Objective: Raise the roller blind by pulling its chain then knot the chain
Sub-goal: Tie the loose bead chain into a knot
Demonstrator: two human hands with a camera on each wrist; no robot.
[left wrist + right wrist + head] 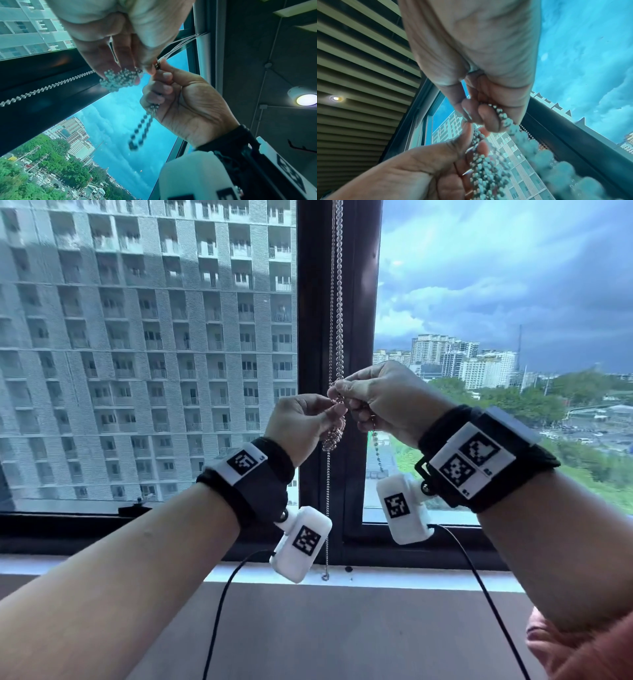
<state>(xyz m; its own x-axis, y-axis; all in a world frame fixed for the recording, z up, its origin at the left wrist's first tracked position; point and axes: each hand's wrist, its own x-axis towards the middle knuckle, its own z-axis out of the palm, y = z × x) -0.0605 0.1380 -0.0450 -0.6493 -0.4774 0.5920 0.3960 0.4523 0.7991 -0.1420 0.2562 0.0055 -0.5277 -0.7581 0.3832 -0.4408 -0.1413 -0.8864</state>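
Head view: glass bare, so the raising looks done; knotting is in hand. Before the window post, left hand and right hand each pinch the chain.

Left wrist view: left fingertips pinch a bunched wad; the right grip curls round a hanging loop.

Right wrist view: right fingers clamp the beads. Next, I judge, the loop must pass through and be drawn tight without slipping.

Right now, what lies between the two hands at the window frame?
Only the beaded metal blind chain: a bunched clump of it spans the small gap between left hand and right hand, both pinching it. Clearest in the head view.
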